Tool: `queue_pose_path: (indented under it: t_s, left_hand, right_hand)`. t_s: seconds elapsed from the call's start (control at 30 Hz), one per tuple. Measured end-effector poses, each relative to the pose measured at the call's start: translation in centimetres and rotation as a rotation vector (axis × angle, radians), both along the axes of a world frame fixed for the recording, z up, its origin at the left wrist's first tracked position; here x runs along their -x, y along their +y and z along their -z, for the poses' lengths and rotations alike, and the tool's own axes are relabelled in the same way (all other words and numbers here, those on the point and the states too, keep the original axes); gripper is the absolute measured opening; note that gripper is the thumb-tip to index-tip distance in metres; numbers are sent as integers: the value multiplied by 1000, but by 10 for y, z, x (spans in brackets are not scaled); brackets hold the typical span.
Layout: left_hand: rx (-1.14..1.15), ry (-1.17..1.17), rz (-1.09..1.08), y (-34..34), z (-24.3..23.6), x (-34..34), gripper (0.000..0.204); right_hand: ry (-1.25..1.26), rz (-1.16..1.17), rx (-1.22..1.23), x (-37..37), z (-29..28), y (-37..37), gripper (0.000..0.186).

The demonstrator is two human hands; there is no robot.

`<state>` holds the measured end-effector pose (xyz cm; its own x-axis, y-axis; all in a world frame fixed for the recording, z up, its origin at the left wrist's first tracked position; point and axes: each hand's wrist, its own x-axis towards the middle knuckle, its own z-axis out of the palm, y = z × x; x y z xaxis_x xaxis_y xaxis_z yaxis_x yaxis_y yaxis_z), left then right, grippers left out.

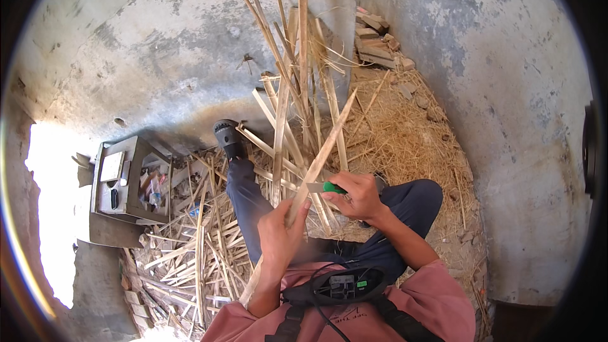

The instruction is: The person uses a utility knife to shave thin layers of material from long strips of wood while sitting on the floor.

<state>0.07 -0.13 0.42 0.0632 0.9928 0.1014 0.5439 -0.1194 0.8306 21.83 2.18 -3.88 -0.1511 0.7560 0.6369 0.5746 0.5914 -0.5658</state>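
From here I see the left hand wrapped round a pale strip, just this side of the upright strips; the right hand grips a green-handled knife against it. Right of those uprights, straw covers the floor; left, loose slats; behind, a patchy wall.

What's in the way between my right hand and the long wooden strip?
Just the green-handled knife your right hand is holding; its blade points left at the wooden strip. Nothing else visible stands between them.
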Motion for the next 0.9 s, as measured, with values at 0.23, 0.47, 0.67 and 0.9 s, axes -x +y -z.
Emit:
queue_pose_path:
  t_s: [0.23,0.47,0.67,0.9]
  left_hand:
    - [-73,-28,75,-3,2,-6,31]
    - [-74,-10,45,-5,2,-8,28]
    - [-26,-19,50,-14,0,-1,27]
    - [20,-70,60,-31,0,19,27]
  right_hand:
    - [-24,-4,-27,6,3,-1,32]
    - [-47,120,-48,0,-7,-3,29]
    - [21,311,2,-36,-10,9,30]
    - [212,626,101,-90,-22,15,37]
